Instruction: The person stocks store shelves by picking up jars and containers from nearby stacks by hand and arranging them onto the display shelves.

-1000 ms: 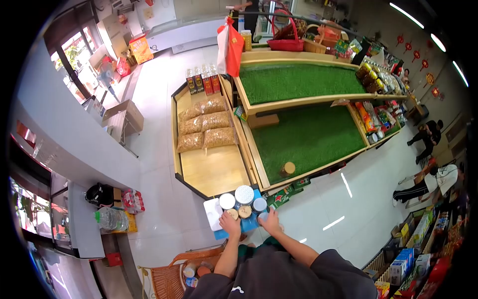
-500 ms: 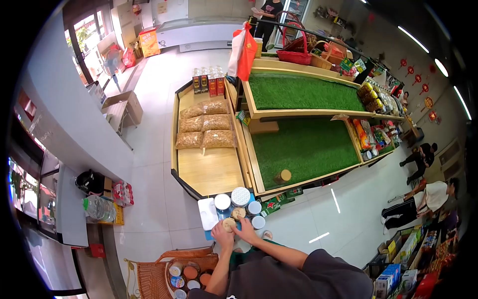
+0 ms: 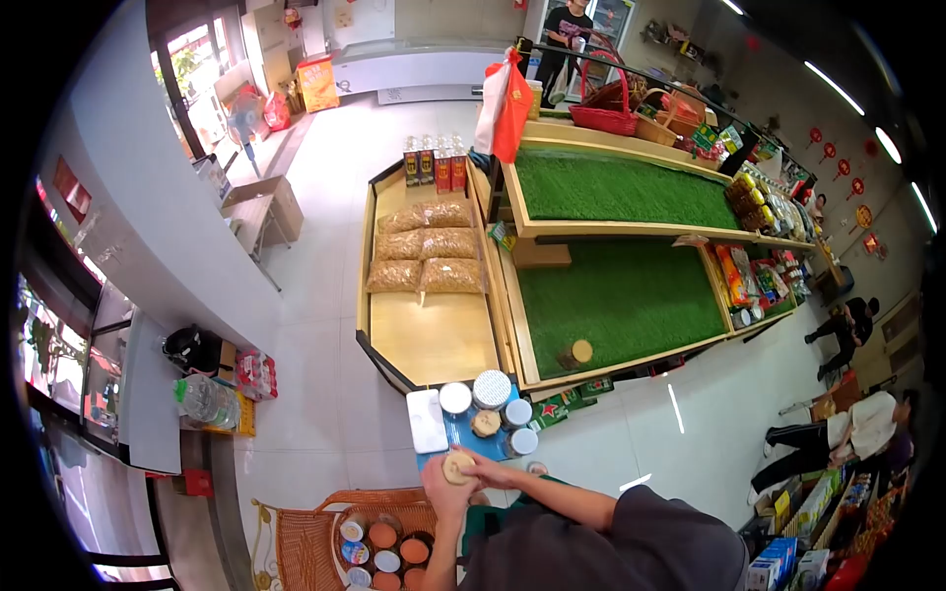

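Observation:
Close to my body, a jar with a tan lid (image 3: 456, 468) is held between my two hands. My left hand (image 3: 440, 485) wraps round its left side, and the fingers of my right hand (image 3: 481, 467) press against its right side. Just beyond, a blue stool-like surface (image 3: 459, 433) bears another tan-lidded jar (image 3: 486, 424), several white-lidded jars (image 3: 455, 398) and a white flat box (image 3: 427, 421). Left of my legs, a wicker chair (image 3: 301, 542) carries several jars with orange and white lids (image 3: 385, 535).
Ahead stands a wooden display bin (image 3: 448, 345) with several bags of tan food (image 3: 453, 276) and bottles. To its right, a green-lined shelf (image 3: 631, 305) holds a lone jar (image 3: 575, 355). Persons (image 3: 567, 39) are at the back and at right. A water jug (image 3: 207, 400) sits at left.
The tan-lidded jar has come off the blue surface toward my body, held in both hands. The view has shifted slightly. The person at the back has turned.

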